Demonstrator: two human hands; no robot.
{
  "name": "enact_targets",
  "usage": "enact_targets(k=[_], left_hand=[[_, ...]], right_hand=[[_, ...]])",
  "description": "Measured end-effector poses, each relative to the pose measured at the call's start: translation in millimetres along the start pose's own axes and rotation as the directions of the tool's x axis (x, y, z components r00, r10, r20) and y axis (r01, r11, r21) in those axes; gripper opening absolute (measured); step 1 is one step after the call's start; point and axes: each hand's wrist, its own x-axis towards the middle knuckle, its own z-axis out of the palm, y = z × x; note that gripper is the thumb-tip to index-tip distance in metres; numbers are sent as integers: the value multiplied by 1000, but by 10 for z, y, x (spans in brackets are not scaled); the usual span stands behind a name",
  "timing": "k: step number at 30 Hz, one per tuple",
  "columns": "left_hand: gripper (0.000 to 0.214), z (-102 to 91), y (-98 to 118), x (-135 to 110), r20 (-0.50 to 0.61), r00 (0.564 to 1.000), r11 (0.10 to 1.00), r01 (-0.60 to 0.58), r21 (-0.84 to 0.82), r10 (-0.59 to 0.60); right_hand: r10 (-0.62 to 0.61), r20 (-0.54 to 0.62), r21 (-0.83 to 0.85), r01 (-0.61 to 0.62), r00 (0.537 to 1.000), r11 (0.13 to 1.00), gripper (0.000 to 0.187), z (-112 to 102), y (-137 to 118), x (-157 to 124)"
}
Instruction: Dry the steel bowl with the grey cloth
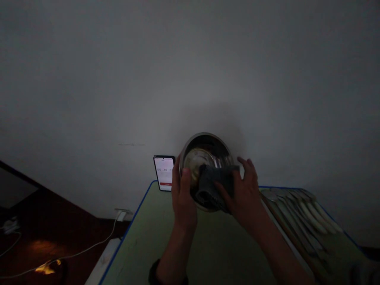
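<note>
above table (219, 245), bowl (206, 158) between hands (213, 194)

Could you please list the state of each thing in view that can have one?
Metal bowl: held up, tilted toward the camera.
Grey cloth: pressed inside the bowl.
Left hand: gripping the bowl's rim.
Right hand: holding the cloth.
Phone: upright, screen lit.
Spoons: lying in a row on the table.

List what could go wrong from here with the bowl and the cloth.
1. The left hand alone holds the tilted steel bowl in the air by its rim; it could slip and fall onto the table.
2. The propped phone stands right beside the bowl; a knock from wiping with the grey cloth might topple it.
</note>
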Motion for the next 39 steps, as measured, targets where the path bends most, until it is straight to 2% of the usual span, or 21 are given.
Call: enact_targets(k=[2,3,5,8,12,15,18,20,24,27,30,33,36,39], left_hand=[[41,6,5,-12,-45,999,1000,-23,15,24],[41,12,3,-22,-60,998,999,-35,9,36],[41,29,-9,-54,-59,995,996,-85,-6,85],[40,44,-29,-124,-17,976,975,-218,-41,218],[41,29,-31,-210,-8,940,936,-339,-98,340],[41,24,12,-265,32,894,894,-444,-59,446],[44,45,72,-300,122,827,833,-553,-4,549],[44,59,89,-289,130,834,843,-536,-35,536],[37,57,51,-199,48,940,934,-328,-143,338],[35,45,31,-154,-18,977,962,-210,-172,210],[36,53,41,-168,-12,968,954,-251,-163,252],[36,78,46,-212,27,952,939,-297,-174,306],[37,93,50,-246,89,959,951,-251,-181,270],[38,76,69,-242,224,954,974,-166,-152,197]], right_hand=[[96,-135,30,-92,986,995,48,3,72,52],[141,-162,58,-133,977,989,50,-5,96,71],[193,-123,130,-177,973,976,44,-23,114,90],[175,7,267,-171,985,949,35,-5,69,76],[219,-45,497,-168,975,851,59,110,-65,22],[236,-56,517,-174,970,838,67,168,-124,-4],[198,-23,460,-166,980,873,56,146,-67,17],[205,-68,380,-165,976,910,49,100,25,57],[195,-252,233,-136,948,963,45,-5,191,138],[154,-320,261,-69,935,963,42,-47,201,151],[135,-238,306,-58,962,950,38,-22,103,111],[178,-104,346,-132,979,929,58,60,-9,58],[240,-73,401,-192,968,896,74,121,2,48],[359,-48,454,-300,932,839,69,86,173,87]])
